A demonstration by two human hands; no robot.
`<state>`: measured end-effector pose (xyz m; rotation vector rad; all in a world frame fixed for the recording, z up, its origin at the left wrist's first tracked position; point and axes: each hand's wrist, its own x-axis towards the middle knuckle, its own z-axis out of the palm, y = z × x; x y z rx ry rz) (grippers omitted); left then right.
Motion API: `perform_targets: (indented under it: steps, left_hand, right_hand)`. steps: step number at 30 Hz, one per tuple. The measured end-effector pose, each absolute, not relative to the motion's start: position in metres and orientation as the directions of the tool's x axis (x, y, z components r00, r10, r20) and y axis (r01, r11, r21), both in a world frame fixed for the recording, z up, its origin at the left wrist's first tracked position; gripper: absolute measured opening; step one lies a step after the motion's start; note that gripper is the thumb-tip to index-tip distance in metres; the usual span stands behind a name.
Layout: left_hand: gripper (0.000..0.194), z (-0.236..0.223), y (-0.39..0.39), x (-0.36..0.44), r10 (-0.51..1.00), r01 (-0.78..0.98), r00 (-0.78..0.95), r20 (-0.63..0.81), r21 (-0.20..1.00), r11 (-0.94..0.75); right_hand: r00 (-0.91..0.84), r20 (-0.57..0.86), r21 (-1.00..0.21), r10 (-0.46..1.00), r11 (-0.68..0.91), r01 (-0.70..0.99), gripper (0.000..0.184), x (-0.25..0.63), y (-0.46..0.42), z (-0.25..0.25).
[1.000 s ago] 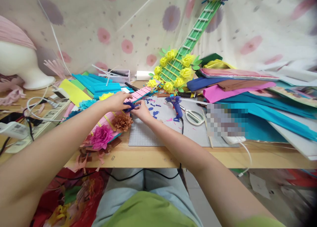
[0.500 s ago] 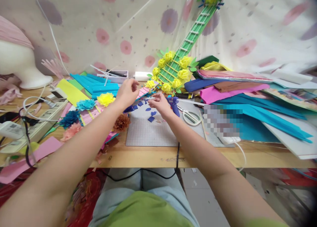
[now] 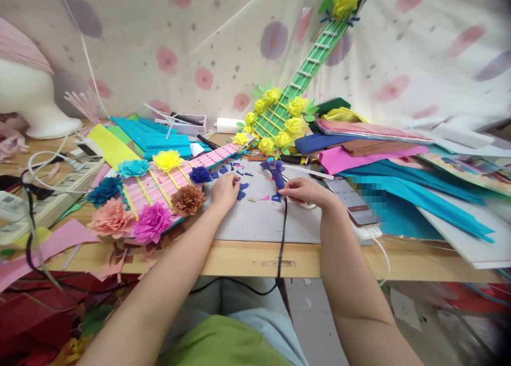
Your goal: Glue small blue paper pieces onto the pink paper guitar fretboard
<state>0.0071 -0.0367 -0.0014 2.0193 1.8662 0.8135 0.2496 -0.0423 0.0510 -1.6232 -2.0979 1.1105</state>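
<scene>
My left hand [image 3: 224,190] rests on the grey cutting mat [image 3: 255,225], its fingers curled and pinched at a small dark blue paper scrap [image 3: 240,195] among several such scraps. Just left of it lies a pink paper guitar [image 3: 159,187] ringed with paper flowers, a dark blue flower [image 3: 199,174] nearest my fingers. My right hand [image 3: 307,191] lies on the mat with its fingertips closed at the foot of the blue glue gun [image 3: 275,173], where its black cord [image 3: 282,238] leaves and drops over the table edge.
A green paper guitar with yellow flowers [image 3: 295,83] leans on the back cloth. Stacked coloured paper sheets [image 3: 399,158] fill the right side, with a phone [image 3: 353,206] beside my right wrist. A power strip with cables [image 3: 59,193] and a foam head [image 3: 32,99] stand at the left.
My left hand came down from above the pink guitar's neck to the scraps on the mat. My right hand shifted right to the glue gun's foot. The dark blue flower now sits on the guitar.
</scene>
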Motion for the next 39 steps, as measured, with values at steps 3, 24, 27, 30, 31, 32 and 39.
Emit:
perform_targets:
  steps: [3,24,27,30,31,32,39]
  left_hand:
    - [0.021,-0.002,-0.035,0.006,0.978,0.846,-0.004,0.209,0.522,-0.108]
    - [0.01,-0.019,-0.025,-0.003,0.985,0.522,-0.024,0.168,0.843,-0.131]
    - [0.012,-0.022,-0.022,-0.004,0.985,0.513,-0.01,0.175,0.846,-0.145]
    - [0.016,-0.021,-0.023,-0.005,0.984,0.544,-0.026,0.176,0.828,-0.134]
    - [0.016,-0.019,-0.024,-0.005,0.984,0.558,-0.038,0.176,0.82,-0.126]
    - [0.017,-0.018,-0.025,-0.005,0.983,0.572,-0.05,0.178,0.812,-0.118]
    - [0.014,-0.016,-0.027,-0.005,0.976,0.568,-0.065,0.206,0.812,-0.134]
  right_hand:
    - [-0.128,-0.046,-0.58,0.991,0.078,0.811,0.043,0.256,-0.037,0.044]
    - [0.272,0.21,-0.812,0.939,0.012,0.583,0.04,0.209,-0.009,-0.008]
    - [0.259,0.216,-0.948,0.941,0.139,0.286,0.046,0.207,-0.014,-0.002]
    - [0.138,0.164,-0.984,0.977,0.153,0.091,0.046,0.203,-0.023,0.006]
    - [0.091,0.142,-0.988,0.986,0.136,0.069,0.045,0.201,-0.026,0.007]
    - [0.049,0.123,-0.991,0.991,0.12,0.063,0.043,0.2,-0.029,0.008]
    - [-0.043,0.069,-0.943,0.997,0.079,0.324,0.041,0.193,-0.037,0.005]
